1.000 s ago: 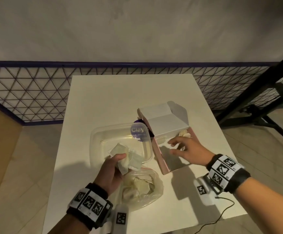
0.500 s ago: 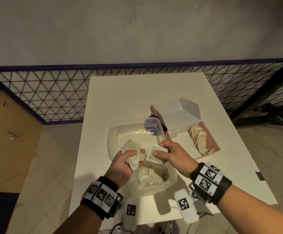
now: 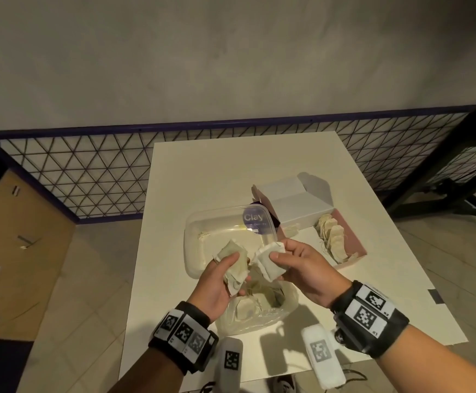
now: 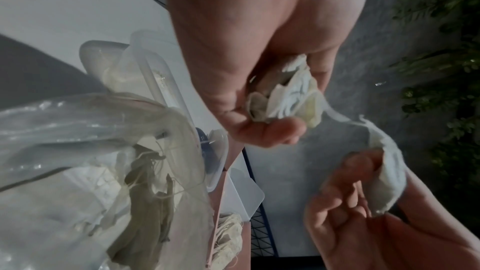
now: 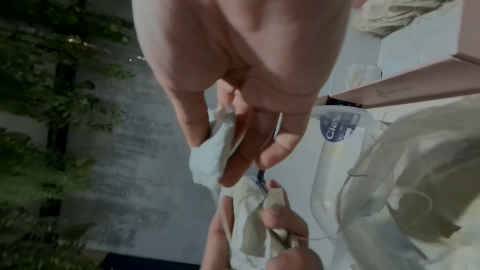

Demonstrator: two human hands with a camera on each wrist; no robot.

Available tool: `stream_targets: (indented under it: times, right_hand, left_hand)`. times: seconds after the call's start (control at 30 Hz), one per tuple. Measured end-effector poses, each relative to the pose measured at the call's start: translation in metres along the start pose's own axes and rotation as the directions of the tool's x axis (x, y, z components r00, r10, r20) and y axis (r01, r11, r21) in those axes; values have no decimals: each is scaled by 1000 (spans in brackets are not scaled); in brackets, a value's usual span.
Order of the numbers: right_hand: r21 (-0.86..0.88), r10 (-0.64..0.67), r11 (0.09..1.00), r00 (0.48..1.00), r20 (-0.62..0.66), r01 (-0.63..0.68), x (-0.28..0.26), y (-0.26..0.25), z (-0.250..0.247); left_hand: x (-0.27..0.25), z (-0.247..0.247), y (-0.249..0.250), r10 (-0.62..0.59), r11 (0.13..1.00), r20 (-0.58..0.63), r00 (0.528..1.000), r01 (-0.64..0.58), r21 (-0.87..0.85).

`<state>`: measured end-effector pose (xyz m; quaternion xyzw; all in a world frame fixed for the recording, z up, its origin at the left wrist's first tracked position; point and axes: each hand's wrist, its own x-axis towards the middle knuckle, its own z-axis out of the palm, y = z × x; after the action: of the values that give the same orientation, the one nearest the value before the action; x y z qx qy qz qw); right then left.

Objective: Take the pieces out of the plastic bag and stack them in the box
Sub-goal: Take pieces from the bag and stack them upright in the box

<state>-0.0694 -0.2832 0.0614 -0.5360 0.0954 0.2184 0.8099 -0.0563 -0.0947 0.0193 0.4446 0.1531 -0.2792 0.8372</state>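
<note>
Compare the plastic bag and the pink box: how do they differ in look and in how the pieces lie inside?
The plastic bag is clear, soft and crumpled; the pink box is opaque and stiff, its lid open. In the bag the pieces lie in a loose tangle; in the box they stand in a neat row. Both rest on the white table and hold pale pieces.

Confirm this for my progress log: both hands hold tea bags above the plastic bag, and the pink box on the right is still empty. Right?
Not quite. The left hand and right hand do hold tea bags above the plastic bag, but the pink box is not empty: the head view shows a row of tea bags already stacked in it.
</note>
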Motion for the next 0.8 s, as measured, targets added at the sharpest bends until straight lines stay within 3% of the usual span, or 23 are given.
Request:
stream_targets:
  times: [0.1,0.3,0.43,0.67,0.8]
  right_hand:
    - [140,13,990,999,36,-17,-1,-3,-3]
    - [42,139,989,989,59,-141,2,12,7]
    - [-10,133,991,991,-17,-133,3,11,15]
    - [-45,75,995,984,-158,-84,7,4,2]
    - [59,41,998,979,-198,-30,5,-6,-5]
  left_hand:
    - [-1,2,1,8,996,6,1000,-8,-89]
    - [-5,17,-5,122,991,72,990,-125,47]
    - [-7,23,-5,136,986,108,985,-144,78]
    - [-5,3,2,65,996,140,988,-73,52]
    - [-1,-7,9,55,996,87,995,-60,66]
